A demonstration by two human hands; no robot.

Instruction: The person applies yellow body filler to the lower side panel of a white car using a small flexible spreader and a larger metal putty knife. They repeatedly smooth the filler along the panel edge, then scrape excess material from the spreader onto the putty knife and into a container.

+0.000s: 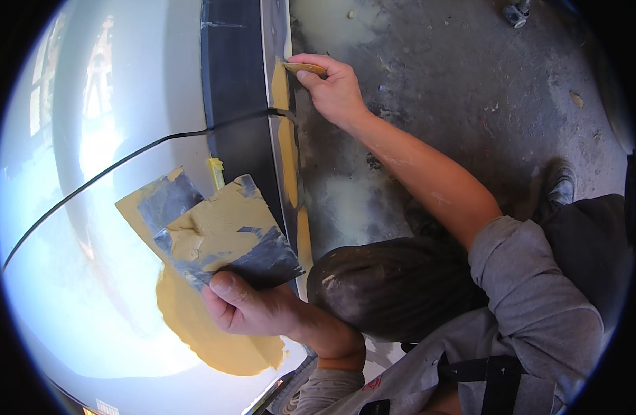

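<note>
A putty-smeared dark plate (pixel 225 228) is gripped at its near edge by the partly closed left hand (pixel 256 308), over a silver car panel (pixel 90 221) marked by a broad tan patch (pixel 211 339). Farther off, a thin spreader (pixel 304 68) is pinched in the curled right hand (pixel 337 91), its tip at the tan strip (pixel 288 162) beside the dark trim (pixel 236 62).

No text, label, number or sign readable anywhere; red mark (pixel 372 382) on the person's grey shirt (pixel 539 283) too small to make out.
</note>
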